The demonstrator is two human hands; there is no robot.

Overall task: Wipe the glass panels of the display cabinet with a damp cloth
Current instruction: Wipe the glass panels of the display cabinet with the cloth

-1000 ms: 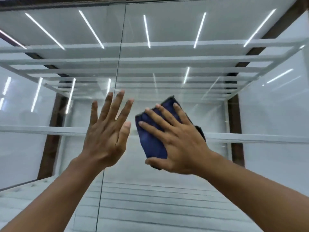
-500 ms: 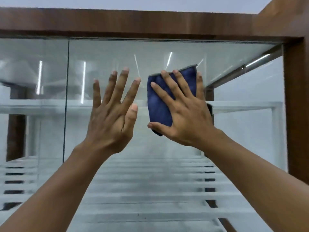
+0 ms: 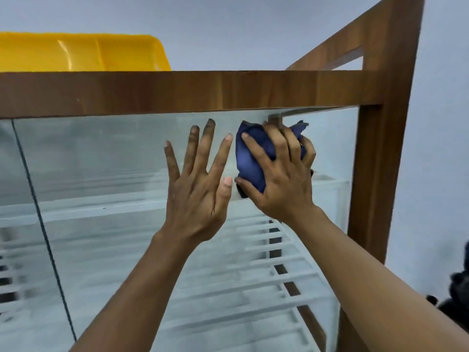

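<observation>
- Blue cloth (image 3: 250, 158), bunched, sits pressed on the glass panel (image 3: 114, 161) at its top right corner, just under the wooden top rail (image 3: 177, 92).
- Right hand (image 3: 281, 184) grips it, fingers curled round.
- Left hand (image 3: 198, 189) spread flat beside it, holding nothing.
- Judgement: wiping under way; lower glass looks hazy, likely left to do.

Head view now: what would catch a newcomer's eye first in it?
The blue cloth, bunched under the right hand, presses on the glass panel just below the wooden top rail, near the right corner. Beside it the left hand is spread open, fingers straight. A yellow tub sits above that rail, upper left.
</observation>
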